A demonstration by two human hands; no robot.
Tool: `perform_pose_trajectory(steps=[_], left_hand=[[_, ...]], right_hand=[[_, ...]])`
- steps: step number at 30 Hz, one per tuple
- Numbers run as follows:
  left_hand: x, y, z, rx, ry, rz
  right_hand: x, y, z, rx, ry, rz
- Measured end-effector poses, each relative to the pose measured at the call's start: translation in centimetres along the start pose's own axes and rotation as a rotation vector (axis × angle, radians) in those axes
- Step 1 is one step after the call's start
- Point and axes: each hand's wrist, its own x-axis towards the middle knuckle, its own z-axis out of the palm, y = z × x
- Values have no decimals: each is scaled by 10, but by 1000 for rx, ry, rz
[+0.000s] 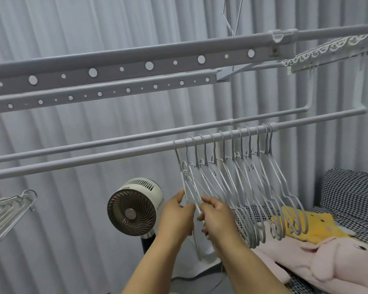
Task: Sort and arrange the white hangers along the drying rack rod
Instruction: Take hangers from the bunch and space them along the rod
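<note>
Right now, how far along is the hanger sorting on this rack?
Well underway. Done: a row of white hangers already hooks over the front rod, fairly evenly spaced. In hand: the left hand and right hand both grip the leftmost hanger at the end of that row. Left: a separate bunch of hangers at the far left, off this rod.

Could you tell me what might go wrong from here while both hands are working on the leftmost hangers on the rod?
1. The left hand and right hand pinch the leftmost hangers, whose wires overlap; pulling one may drag its neighbour off the rod.
2. The row of hangers leans close together, necks crossing, so sliding one could bunch or tangle the rest.
3. A dropped hanger might hit the fan just below.
</note>
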Motion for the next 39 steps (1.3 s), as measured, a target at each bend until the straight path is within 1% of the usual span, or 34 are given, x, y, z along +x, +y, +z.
perform_pose_trajectory(steps=[5, 10, 13, 17, 20, 23, 26, 30, 32, 34, 36, 39], left_hand=[[0, 2, 4, -8, 8, -21], [-1, 1, 7, 1, 50, -63], [-3, 1, 8, 21, 76, -71], [-6, 2, 6, 74, 90, -82], [-9, 2, 2, 113, 117, -74], [-12, -1, -3, 139, 193, -48], [-19, -3, -9, 179, 235, -31], [-29, -6, -22, 221, 337, -31], [-31, -12, -30, 305, 383, -39], [-31, -19, -38, 385, 404, -88], [-34, -23, -46, 400, 422, -117], [-41, -29, -64, 398, 453, -112]], right_hand=[[-2, -1, -5, -55, -22, -15], [-3, 0, -8, -200, 7, -59], [-9, -6, -11, -293, -3, -78], [-14, -7, -13, -367, 22, -147], [-19, -10, -12, -379, 47, -219], [-25, -14, -10, -381, 75, -327], [-32, -16, -3, -346, 61, -390], [-43, -15, 11, -290, 4, -400], [-47, -13, 18, -278, -20, -387], [-52, -11, 26, -270, -39, -369], [-56, -9, 35, -259, -57, -356], [-62, -10, 54, -252, -84, -338]])
